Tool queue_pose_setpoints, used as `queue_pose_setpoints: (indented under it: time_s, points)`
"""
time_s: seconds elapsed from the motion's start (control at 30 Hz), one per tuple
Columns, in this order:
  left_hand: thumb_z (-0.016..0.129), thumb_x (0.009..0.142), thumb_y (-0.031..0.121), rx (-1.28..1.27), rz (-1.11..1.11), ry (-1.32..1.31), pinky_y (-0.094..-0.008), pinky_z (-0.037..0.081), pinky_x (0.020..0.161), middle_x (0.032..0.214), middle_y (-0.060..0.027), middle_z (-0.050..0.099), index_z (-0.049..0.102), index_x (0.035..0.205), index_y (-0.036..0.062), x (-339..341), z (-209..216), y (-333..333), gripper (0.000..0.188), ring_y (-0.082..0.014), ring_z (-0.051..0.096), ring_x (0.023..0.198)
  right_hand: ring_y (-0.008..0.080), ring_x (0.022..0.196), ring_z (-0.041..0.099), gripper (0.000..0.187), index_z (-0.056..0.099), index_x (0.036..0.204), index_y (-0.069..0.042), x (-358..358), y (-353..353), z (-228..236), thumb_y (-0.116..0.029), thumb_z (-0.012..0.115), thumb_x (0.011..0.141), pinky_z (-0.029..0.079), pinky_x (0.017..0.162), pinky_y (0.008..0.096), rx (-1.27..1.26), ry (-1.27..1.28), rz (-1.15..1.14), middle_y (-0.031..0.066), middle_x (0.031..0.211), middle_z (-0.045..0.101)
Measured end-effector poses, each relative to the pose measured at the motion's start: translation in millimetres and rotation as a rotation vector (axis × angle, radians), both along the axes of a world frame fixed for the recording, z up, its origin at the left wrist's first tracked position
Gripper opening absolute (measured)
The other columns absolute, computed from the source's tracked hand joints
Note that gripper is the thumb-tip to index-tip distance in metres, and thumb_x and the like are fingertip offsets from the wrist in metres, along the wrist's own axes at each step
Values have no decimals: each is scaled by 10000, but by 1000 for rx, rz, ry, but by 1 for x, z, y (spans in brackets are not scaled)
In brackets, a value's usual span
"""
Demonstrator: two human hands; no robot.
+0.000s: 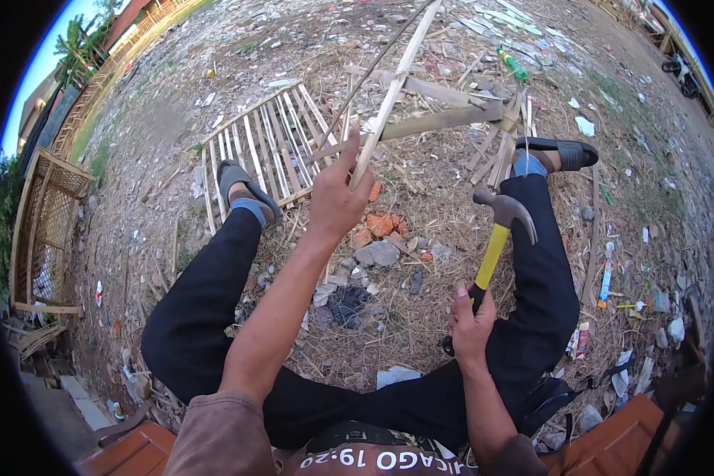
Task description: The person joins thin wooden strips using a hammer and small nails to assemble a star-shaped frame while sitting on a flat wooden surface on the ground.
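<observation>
My left hand (337, 200) is closed on the lower end of a long pale wooden slat (397, 89), its index finger stretched up along the wood. The slat leans away from me, up past the top edge of the view. It crosses a weathered plank (440, 121), which meets other wood pieces near my right foot. In my right hand (472, 332) is a claw hammer (493, 255) with a yellow and black handle. Its grey head points up, in front of my right shin and apart from the wood.
A slatted wooden panel (263, 143) lies beyond my left foot. Between my legs are broken bricks (385, 225) and a grey stone (378, 254). A green bottle (512, 65) lies farther off, among scattered litter. At far left stands a lattice frame (46, 238).
</observation>
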State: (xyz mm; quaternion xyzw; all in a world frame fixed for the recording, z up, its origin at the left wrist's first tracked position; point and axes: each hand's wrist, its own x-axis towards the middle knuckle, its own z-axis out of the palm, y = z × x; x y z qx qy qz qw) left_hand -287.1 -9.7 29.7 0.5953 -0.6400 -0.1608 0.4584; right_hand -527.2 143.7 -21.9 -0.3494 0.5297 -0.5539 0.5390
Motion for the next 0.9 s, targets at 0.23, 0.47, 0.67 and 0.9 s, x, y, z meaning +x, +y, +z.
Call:
queue_pose_setpoints:
  time_s: [0.23, 0.47, 0.67, 0.9]
  points:
    - [653, 882, 114, 186, -174, -290, -458, 544, 810, 1087, -245, 690, 351, 1557, 237, -14, -52, 17, 749, -410, 684, 936, 27, 435, 381, 160, 456, 1026, -84, -6, 15, -11, -194, 572, 1025, 321, 369, 211, -38, 50, -74, -35, 627, 421]
    - [627, 908, 160, 101, -255, -437, -461, 559, 773, 1059, -150, 698, 297, 1570, 319, 3, -66, 17, 756, -358, 684, 890, 30, 437, 387, 168, 463, 973, -80, -8, 57, -7, -158, 610, 997, 318, 371, 216, 131, 38, 24, -42, 607, 416]
    - [596, 913, 139, 143, -414, -716, -442, 570, 674, 973, -120, 688, 366, 1539, 318, 11, -56, 19, 690, -339, 690, 795, 65, 541, 426, 180, 556, 855, -35, -10, 66, 10, -128, 683, 943, 363, 510, 270, -149, 238, 458, -10, 607, 463]
    - [657, 846, 165, 111, -573, -884, -438, 539, 586, 854, -60, 620, 467, 1480, 326, 41, -92, 43, 681, -298, 663, 688, 64, 584, 464, 238, 577, 916, 2, -20, 23, 26, -214, 648, 987, 379, 532, 276, -69, 49, 323, 24, 639, 495]
